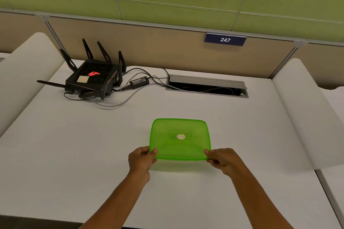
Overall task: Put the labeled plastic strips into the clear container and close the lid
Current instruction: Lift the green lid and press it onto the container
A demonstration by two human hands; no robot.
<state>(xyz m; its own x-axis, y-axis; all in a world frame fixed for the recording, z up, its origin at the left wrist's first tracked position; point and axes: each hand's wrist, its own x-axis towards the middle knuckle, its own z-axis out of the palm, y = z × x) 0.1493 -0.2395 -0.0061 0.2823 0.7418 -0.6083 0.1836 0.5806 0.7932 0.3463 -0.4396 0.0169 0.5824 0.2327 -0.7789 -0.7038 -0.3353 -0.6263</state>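
A translucent green square lid [179, 132] lies in the middle of the white table [74, 154], with a small white sticker and handwriting at its centre. My left hand [142, 160] pinches its near left corner, thumb on top. My right hand [222, 159] pinches the near right corner the same way. I cannot tell whether the clear container sits under the lid; only a faint shadow shows below its front edge. No labeled plastic strips are visible.
A black router [93, 78] with several antennas stands at the back left, its power brick [139, 81] and cables trailing toward an open cable tray [206, 85] in the table. White rounded dividers flank both sides. A "247" sign hangs on the rear partition.
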